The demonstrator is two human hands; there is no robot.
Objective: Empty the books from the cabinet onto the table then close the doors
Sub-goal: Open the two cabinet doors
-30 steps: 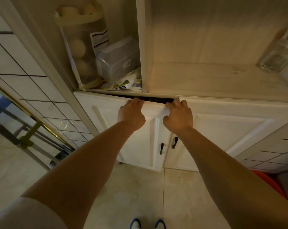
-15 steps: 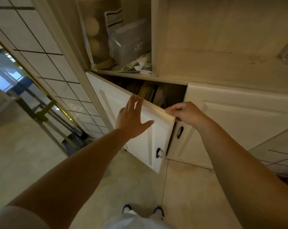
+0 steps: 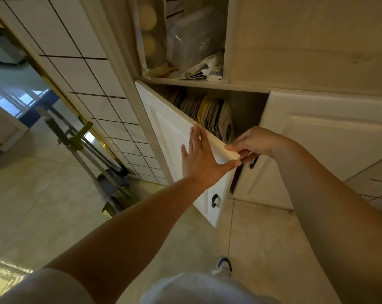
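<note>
The white left cabinet door [image 3: 174,128] stands about half open, swung toward me. Behind it a row of upright books [image 3: 209,113] fills the lower cabinet. My left hand [image 3: 198,159] lies flat on the door's outer face with straight fingers, thumb under the top corner. My right hand [image 3: 251,143] pinches the door's top corner edge between thumb and curled fingers. The right cabinet door [image 3: 328,139] is closed, its black handle [image 3: 254,162] just below my right hand.
The open shelf above holds a clear plastic box [image 3: 192,38], a bag with round items [image 3: 148,29] and loose papers [image 3: 198,71]. A tiled wall [image 3: 93,80] and a leaning metal frame [image 3: 84,145] stand to the left. My shoe [image 3: 224,265] is on the tiled floor.
The left door has swung from almost closed to about half open, exposing the books. My left hand went from gripping the top edge to lying flat on the door face.
</note>
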